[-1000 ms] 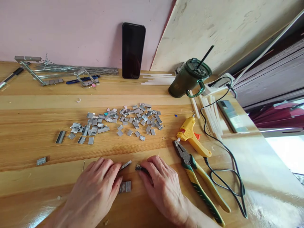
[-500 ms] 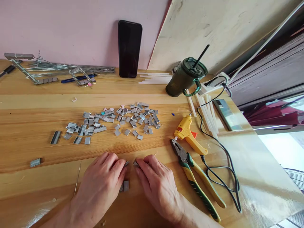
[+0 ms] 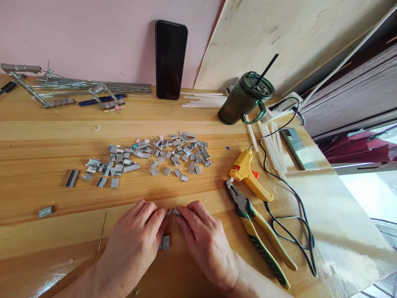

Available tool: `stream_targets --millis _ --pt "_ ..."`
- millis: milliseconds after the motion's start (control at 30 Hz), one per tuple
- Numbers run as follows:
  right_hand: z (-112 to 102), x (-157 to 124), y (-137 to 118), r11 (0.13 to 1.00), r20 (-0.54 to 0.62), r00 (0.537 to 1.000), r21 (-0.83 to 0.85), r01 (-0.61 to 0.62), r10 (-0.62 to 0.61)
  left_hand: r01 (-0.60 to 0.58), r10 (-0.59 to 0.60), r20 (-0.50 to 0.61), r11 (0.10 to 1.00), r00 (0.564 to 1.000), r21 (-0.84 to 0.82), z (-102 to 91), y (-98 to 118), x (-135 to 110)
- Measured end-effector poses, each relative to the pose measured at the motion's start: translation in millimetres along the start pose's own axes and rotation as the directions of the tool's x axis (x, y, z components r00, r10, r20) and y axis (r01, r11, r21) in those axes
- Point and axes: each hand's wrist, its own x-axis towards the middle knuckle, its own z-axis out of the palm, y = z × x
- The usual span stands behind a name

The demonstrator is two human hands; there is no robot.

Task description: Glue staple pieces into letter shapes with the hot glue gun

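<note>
The wooden tabletop (image 3: 338, 223) carries a loose scatter of grey metal pieces (image 3: 178, 155) beyond the knuckles. Nearer, the left hand (image 3: 138, 236) and right hand (image 3: 206, 240) face each other, fingers pinched narrow. Beside the right hand lie green-and-yellow pliers (image 3: 248, 213), their head near a yellow glue gun (image 3: 248, 176). A grey block (image 3: 166, 242) sits by the left thumb, partly hidden. Between the fingertips, the left metal piece (image 3: 168, 213) and right metal piece (image 3: 176, 211) show only their ends, one held in each hand.

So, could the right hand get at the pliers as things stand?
Probably yes: nothing shows between the right hand and the pliers on its right, though it may first have to release its metal piece.
</note>
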Motion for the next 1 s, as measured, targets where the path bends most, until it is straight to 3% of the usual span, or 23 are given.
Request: stream_targets --millis 1000 --pt "3.3 1.0 -2.2 1.000 0.019 1.000 0.021 0.005 -0.006 0.001 -0.001 0.007 0.999 1.000 -0.053 1.4 0.1 -1.3"
